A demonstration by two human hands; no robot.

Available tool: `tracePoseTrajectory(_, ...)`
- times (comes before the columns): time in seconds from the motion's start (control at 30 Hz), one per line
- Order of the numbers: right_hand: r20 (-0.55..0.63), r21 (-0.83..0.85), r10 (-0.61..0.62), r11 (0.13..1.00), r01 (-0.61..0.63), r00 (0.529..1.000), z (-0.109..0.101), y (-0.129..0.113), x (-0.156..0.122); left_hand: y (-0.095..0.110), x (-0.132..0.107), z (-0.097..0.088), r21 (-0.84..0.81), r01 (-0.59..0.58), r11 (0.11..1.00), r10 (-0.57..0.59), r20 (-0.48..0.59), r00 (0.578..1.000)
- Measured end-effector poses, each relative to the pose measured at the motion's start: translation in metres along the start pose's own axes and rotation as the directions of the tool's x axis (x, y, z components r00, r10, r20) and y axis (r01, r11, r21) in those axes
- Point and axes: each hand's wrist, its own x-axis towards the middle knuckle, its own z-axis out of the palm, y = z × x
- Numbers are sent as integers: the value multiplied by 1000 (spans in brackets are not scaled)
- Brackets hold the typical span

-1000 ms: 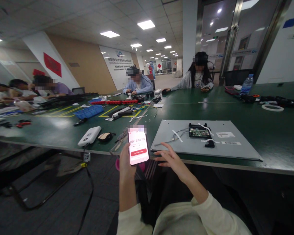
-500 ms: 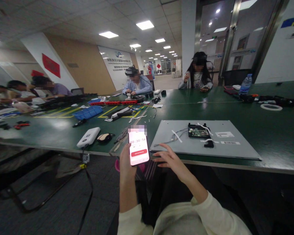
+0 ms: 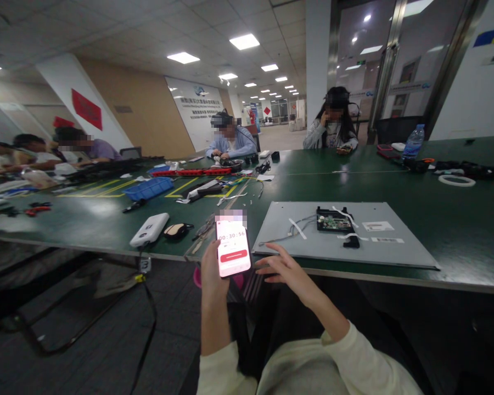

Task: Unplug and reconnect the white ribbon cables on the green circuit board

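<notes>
My left hand (image 3: 214, 266) is wrapped round a smartphone (image 3: 234, 255), held upright in front of the table's edge. Its bright screen reads 00:30:56 above a red bar. Just right of the phone, my right hand (image 3: 283, 270) hovers with its fingers apart and nothing in them. Beyond that hand a flat grey panel (image 3: 379, 211) lies on the table. A green circuit board in a black frame (image 3: 334, 220) is fixed on the panel, with grey wires (image 3: 286, 237) and strips of white tape.
Left of the phone are a white power bank (image 3: 149, 229) and a beige-and-black mouse (image 3: 177, 231). Farther back stands a blue tray (image 3: 149, 188). A water bottle (image 3: 414, 142) and a white ring (image 3: 456, 181) are at the right. Several people sit round the green table (image 3: 448, 225).
My hands and the phone stay almost still, and the screen shows the same reading. The person across at the right has brought a raised hand closer to the head.
</notes>
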Motion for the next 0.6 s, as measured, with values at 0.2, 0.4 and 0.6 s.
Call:
tracePoseTrajectory(0.2, -13, -1, 27, 1000, -27, 1000, 6, -1, -2, 0, -4, 1, -10, -60, 998, 60, 31, 998)
tracePoseTrajectory(0.4, 23, -2, 35, 999, -35, 999, 11, 7, 0, 4, -12, 4, -15, -53, 998, 53, 17, 998)
tracePoseTrajectory(0.6, 27, -3, 11, 1000, -10, 1000, 12, 13, 2, 3, -14, 4, -18, -106, 994, 107, 36, 994)
